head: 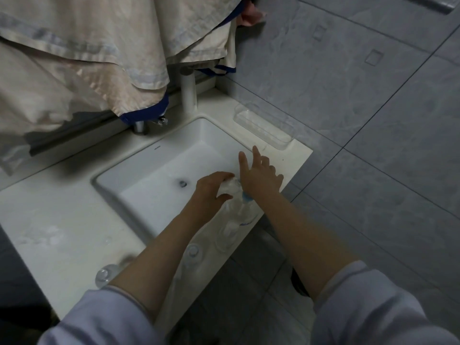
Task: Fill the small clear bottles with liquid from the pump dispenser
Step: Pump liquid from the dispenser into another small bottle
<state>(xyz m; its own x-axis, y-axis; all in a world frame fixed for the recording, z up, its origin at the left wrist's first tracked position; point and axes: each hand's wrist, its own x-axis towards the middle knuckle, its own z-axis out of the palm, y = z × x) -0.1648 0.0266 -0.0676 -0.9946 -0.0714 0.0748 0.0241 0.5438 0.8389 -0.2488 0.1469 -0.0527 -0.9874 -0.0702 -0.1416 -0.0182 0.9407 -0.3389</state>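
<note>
Nearest, two small clear bottles [105, 274] [193, 250] stood on the white counter's [57, 220] front edge, their contents impossible to tell. Just beyond, the clear pump dispenser [240, 207] stood at the sink's [159, 170] near-right rim. The left hand [211, 186] curled over its pump head. The right hand [260, 173] hovered beside it, fingers spread, holding nothing. Farther back lay a clear tray [261, 125].
</note>
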